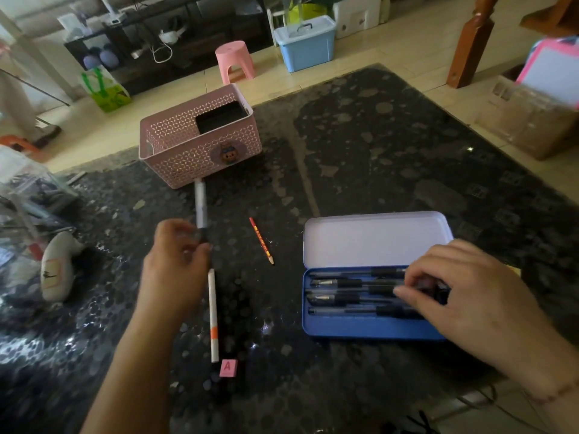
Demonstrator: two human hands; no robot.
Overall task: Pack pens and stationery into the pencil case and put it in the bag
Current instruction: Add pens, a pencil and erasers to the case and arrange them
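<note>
Presently the step in hand appears to be the loading of pens into the blue metal pencil case with its pale lid hinged open (pixel 372 324), which lies on the dark speckled glass worktop (pixel 360 145) at the person's right. To do it well, the pen now lifted should be brought across level, turned parallel to those already in the tray, and laid in the free strip along the near edge, not across the others, so that the lid can later close flat.

Largest first: the case tray holds several black-gripped pens in rows, lying lengthwise. A pink perforated plastic basket (pixel 200 145) stands well apart at the far left; no bag is identified with certainty on the worktop.

The left hand (pixel 175 261) grasps a clear-barrelled pen with a dark grip (pixel 200 205) near its lower end, fingers curled round it. The right hand (pixel 463 283) rests over the tray, its fingertips pinching or steadying the pens inside; motion blur prevents a firmer finding.

Outstanding items: a long white stick pen with an orange band (pixel 213 314) near the left wrist, a short red pencil (pixel 261 241) between the hands, and a small pink eraser cube marked A (pixel 228 368) just beside the white pen's near end.
</note>
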